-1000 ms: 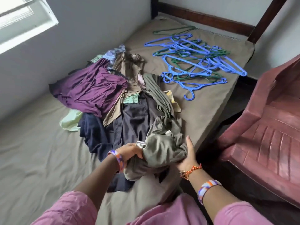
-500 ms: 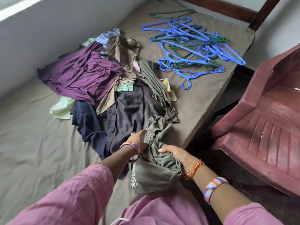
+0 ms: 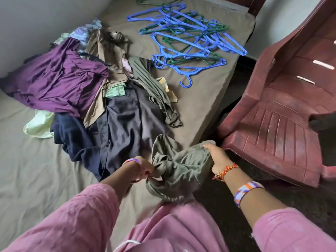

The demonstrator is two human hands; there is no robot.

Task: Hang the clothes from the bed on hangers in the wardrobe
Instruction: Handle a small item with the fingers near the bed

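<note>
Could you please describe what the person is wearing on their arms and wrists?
Both arms have loose pink sleeves pushed up the forearms. The left wrist carries a purple, orange and white band. The right wrist has an orange-red thread and, further up, a similar striped band.

A bed [image 3: 32, 179] covered in an olive-drab sheet fills most of the view, its surface creased. A pale grey wall [image 3: 41, 20] runs along its far side, lit by soft daylight. A dark wooden bedpost [image 3: 255, 5] rises at the mattress's far corner. Just beside the bed stands a reddish-brown plastic chair [image 3: 283, 113] with a ribbed seat. The floor [image 3: 227, 211] between them is dark.
</note>
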